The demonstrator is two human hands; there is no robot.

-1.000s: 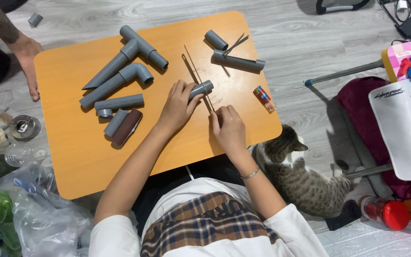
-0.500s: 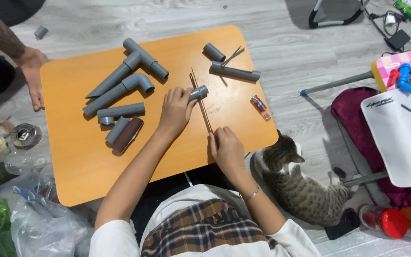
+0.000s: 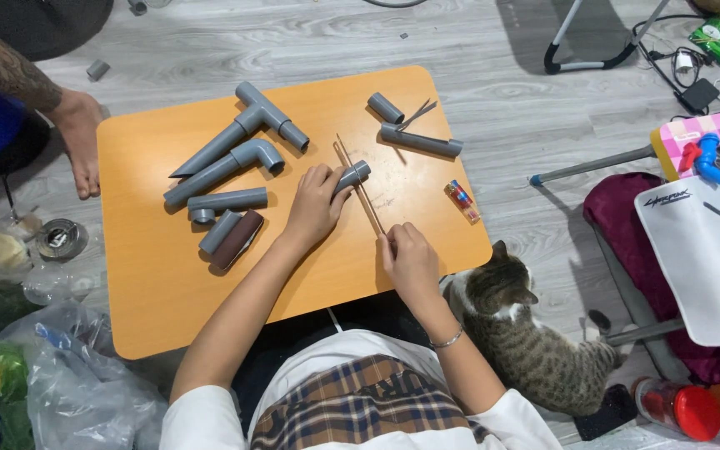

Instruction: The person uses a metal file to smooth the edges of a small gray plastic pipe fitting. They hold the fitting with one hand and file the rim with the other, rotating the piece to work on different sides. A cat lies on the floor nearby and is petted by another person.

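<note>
My left hand [image 3: 313,207] presses down on a short grey pipe piece [image 3: 353,176] on the orange table [image 3: 152,275]. My right hand [image 3: 408,261] grips the near end of a thin hacksaw blade [image 3: 358,187] that runs diagonally up across the pipe piece. More grey pipes lie to the left: a T-joint pipe [image 3: 247,125], an elbow pipe [image 3: 222,167], and a straight piece [image 3: 227,201]. Beside them is a dark brown roll [image 3: 237,240].
Two more grey pipe pieces [image 3: 421,142] and a small glue tube [image 3: 461,198] lie on the table's right part. A tabby cat [image 3: 535,342] sits right of my arm. Another person's foot [image 3: 82,137] rests at the table's left edge. Plastic bags [image 3: 60,383] lie bottom left.
The view has shifted slightly. My right hand stays on the blade's near end, my left hand stays on the short pipe; both have hardly moved relative to the table.
</note>
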